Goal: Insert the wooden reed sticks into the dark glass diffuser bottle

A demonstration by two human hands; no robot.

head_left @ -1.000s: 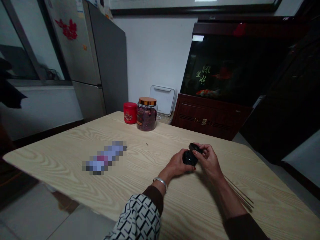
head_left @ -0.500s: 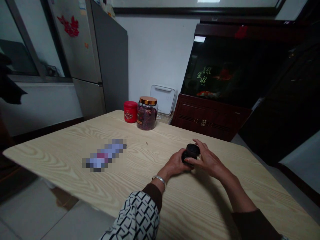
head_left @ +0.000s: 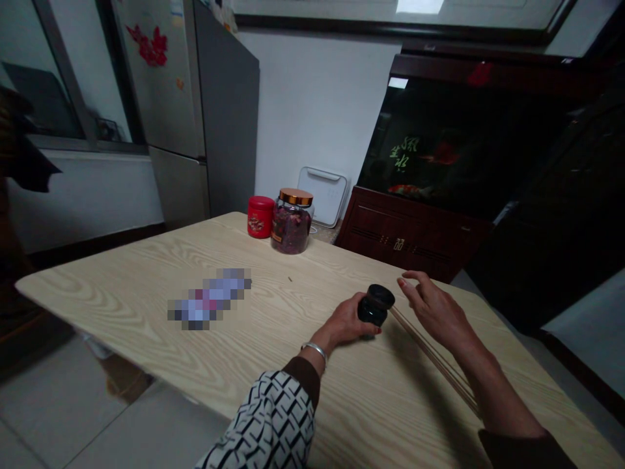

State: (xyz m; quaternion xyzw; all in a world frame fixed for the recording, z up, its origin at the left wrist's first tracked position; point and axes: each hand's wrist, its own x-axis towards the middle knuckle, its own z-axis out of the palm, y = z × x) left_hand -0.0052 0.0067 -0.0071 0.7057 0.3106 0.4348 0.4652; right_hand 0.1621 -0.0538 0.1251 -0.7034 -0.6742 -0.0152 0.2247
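Fingers of my left hand point(head_left: 346, 323), in the head view, are grasping the small black jar point(head_left: 372, 312). My right hand point(head_left: 438, 315) is hovering just right of it, fingers released, near thin sticks point(head_left: 434, 357) lying on the table point(head_left: 146, 277).

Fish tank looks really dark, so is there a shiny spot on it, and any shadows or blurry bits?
In the head view, the fish tank has a white glare patch top left; in the head view, a soft shadow crosses the table below the right hand; in the head view, coarse squares hide something.
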